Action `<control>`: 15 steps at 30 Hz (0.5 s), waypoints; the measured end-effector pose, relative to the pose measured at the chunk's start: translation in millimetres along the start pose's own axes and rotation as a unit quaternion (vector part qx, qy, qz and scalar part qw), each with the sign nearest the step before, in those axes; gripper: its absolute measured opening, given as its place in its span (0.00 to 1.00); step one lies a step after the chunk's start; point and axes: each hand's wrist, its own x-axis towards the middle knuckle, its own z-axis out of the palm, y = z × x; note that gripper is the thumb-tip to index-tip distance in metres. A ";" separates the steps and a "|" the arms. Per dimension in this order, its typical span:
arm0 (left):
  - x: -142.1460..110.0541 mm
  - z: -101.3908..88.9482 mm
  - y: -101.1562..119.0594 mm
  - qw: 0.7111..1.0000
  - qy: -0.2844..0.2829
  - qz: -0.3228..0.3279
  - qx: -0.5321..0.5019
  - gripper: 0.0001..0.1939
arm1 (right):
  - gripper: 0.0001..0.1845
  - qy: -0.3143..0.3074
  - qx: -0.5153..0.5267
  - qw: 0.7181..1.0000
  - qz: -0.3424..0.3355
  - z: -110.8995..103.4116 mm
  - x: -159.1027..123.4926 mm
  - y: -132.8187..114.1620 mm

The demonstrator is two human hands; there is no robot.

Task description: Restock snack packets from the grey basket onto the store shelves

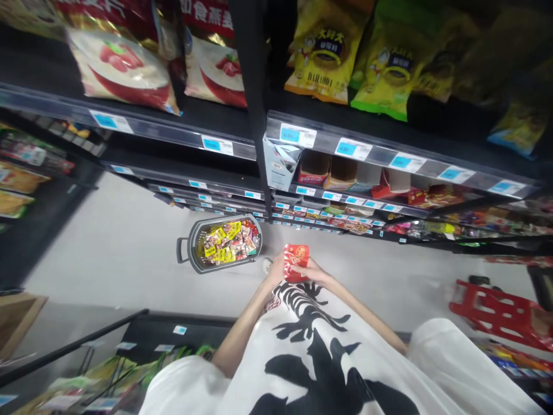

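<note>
A small red snack packet (pixel 296 253) is held upright in front of my shirt, between both hands. My left hand (pixel 277 270) grips its left edge. From the other side my right hand (pixel 314 272) holds it, with the thumb lying across the front of the packet. The fingers behind the packet are hidden. On the floor to the left stands a grey shopping basket (pixel 196 235) with its handle out to the left. Inside it lie several snack packets (pixel 224 239), many of them yellow or red.
Shelves with blue price tags (pixel 298 135) rise in front, bearing oatmeal bags (pixel 121 63) and yellow snack bags (pixel 326 55). Open cartons (pixel 313 167) sit one level below. Behind me runs another shelf (pixel 181 328). A red plastic stand (pixel 496 311) is at the right.
</note>
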 end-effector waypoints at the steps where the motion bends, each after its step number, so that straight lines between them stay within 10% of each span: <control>1: -1.8 6.8 -0.7 1.000 -0.014 -0.004 -0.026 0.32 | 0.29 -0.003 0.011 1.000 0.011 -10.2 -3.0 -0.1; 10: -0.4 45.1 -7.2 0.949 -0.133 -0.166 -0.231 0.29 | 0.29 -0.110 0.042 0.990 0.072 -85.5 -8.3 1.4; 15: 3.4 68.5 -7.5 0.942 -0.029 -0.215 -0.257 0.29 | 0.20 -0.037 0.158 0.981 0.104 -91.5 1.1 16.0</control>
